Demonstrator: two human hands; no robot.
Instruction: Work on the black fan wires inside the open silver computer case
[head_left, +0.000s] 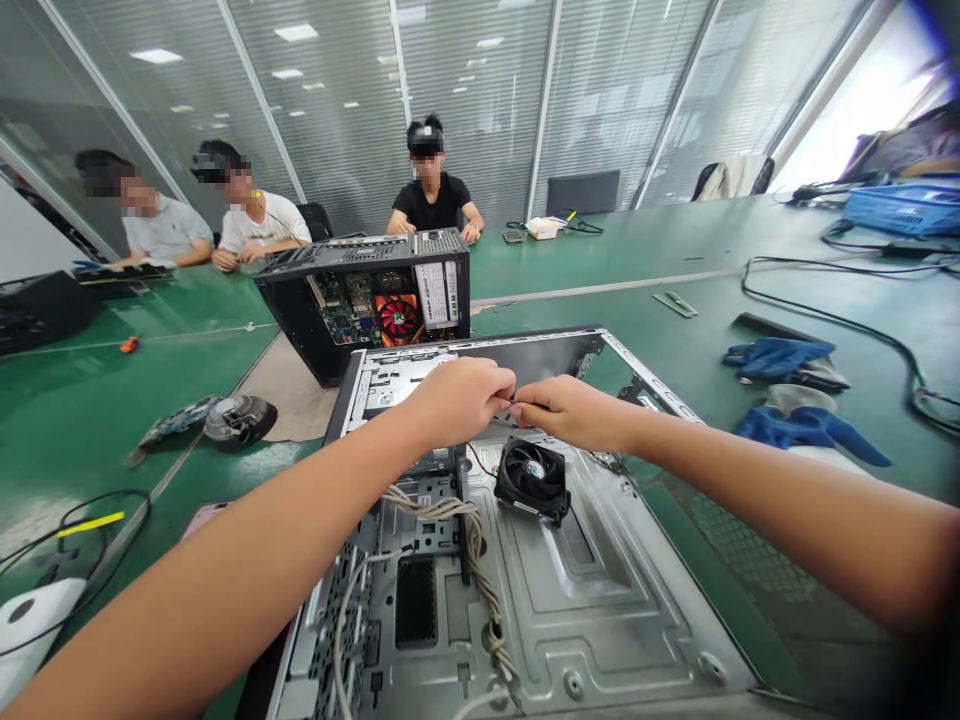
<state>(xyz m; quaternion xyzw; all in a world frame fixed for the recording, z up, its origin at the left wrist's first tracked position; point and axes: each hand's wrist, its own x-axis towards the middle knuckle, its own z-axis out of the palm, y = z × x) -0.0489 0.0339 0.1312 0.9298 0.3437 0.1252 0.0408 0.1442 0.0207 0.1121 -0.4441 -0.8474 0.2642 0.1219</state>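
Observation:
My left hand (471,398) and my right hand (574,412) meet fingertip to fingertip over an open computer case (630,600) lying flat. Both are closed in a pinch on what looks like a thin dark fan cable, mostly hidden by the fingers. Just below them a black cooling fan (532,478) rests on the bare metal panel, with a thin wire leaving its left side. A twisted bundle of beige cables (478,545) runs down the middle of the case, left of the fan.
Behind the case stands a second black computer tower (300,310), its inside showing. Blue gloves (814,430) lie on the green table (660,270) at right, near a long black cable (847,300). At left are a roll of tape (240,422) and a white device (37,625). Several people sit opposite.

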